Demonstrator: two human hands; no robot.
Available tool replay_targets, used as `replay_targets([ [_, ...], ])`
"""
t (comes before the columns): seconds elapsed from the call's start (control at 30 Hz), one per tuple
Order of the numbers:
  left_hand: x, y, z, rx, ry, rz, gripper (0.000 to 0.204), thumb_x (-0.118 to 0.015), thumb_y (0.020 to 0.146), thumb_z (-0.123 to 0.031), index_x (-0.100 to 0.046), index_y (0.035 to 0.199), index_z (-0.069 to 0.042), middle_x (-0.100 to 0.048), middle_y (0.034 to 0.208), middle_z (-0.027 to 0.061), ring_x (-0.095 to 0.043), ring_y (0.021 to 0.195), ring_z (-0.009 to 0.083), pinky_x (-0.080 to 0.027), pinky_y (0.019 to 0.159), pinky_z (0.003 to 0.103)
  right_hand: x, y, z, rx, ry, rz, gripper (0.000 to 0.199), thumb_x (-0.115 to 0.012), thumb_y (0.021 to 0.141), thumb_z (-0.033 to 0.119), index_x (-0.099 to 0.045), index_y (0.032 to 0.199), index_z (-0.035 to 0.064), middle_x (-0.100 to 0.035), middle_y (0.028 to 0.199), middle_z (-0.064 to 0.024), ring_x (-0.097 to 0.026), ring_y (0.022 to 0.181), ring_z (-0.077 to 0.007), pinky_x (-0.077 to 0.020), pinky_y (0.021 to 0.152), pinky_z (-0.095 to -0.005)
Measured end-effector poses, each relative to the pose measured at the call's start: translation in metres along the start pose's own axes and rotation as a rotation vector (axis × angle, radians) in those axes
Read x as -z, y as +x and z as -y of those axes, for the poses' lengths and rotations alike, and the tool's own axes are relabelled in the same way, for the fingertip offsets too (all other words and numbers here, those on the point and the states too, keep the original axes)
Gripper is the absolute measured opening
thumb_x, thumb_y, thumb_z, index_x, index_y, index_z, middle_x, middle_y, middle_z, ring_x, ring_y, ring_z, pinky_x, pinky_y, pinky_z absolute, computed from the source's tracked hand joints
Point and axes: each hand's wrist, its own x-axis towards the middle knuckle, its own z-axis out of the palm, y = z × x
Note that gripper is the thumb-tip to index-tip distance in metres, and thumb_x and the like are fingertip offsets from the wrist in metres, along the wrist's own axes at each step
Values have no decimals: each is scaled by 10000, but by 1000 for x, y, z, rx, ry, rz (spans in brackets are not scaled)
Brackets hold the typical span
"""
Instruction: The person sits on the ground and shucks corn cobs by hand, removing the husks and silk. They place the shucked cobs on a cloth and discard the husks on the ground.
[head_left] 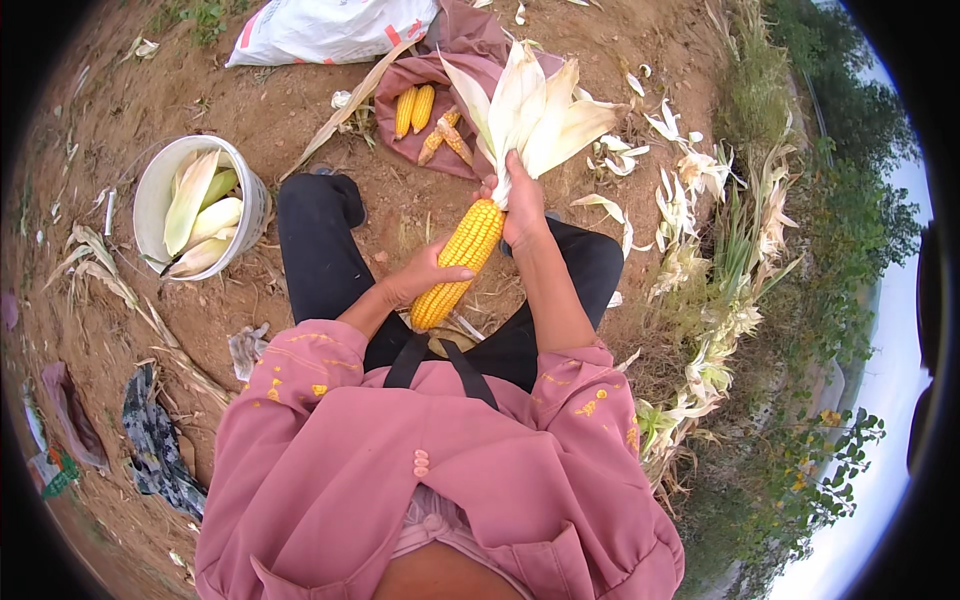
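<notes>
1. The left hand point(425, 275) wraps its fingers around the lower half of the long yellow corn cob point(458, 263), held over the lap.
2. The right hand point(520, 205) clamps the peeled-back pale husk leaves point(530, 110).
3. Risk: husk could tear off unevenly, leaving strips.
4. Kernels look plump, bright, and intact.
5. A white plastic bucket point(150, 200) holds unhusked ears.

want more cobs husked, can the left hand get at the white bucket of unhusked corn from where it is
Probably yes: the white bucket stands open on the ground to the person's left with nothing between, but the left hand is busy gripping the yellow cob.
</notes>
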Motion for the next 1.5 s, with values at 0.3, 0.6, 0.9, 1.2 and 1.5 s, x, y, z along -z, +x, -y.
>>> replay_targets([
  [0.3,-17,-7,-12,36,-286,-42,494,-657,767,-147,-391,1172,-51,-555,824,98,-598,658,183,-524,557,315,-22,-21,7,184,221,-81,332,-399,935,398,-443,925,68,-397,539,-3,-425,458,-139,-438,500,-308],
  [0.6,-34,0,-18,50,-812,-136,431,-512,833,-448,-492,1022,-62,-573,774,107,-580,623,194,-521,583,347,-27,-19,11,223,567,-3,313,-375,941,374,-402,773,111,-340,532,42,-328,458,-95,-347,488,-257],
  [0.9,47,4,-27,2,-775,-239,395,-581,827,-385,-499,940,-15,-581,733,113,-612,629,218,-542,635,374,198,-113,146,1063,1076,-438,746,-494,835,537,-242,1356,66,-417,1281,-158,-499,1072,-240,-497,813,-340],
  [1.2,58,16,-15,34,-718,-280,431,-585,823,-422,-495,942,-17,-587,733,130,-626,653,242,-540,629,348,74,-66,-32,218,-461,134,740,-449,886,491,-178,1384,17,-314,1369,-175,-377,1227,-274,-442,889,-340],
  [1.5,68,15,-4,-22,-690,-397,346,-548,853,-337,-508,987,-21,-592,815,122,-609,708,223,-525,652,333,25,-46,-111,-134,-481,410,422,-479,891,459,-507,743,64,-367,532,40,-322,433,-55,-271,412,-210],
])
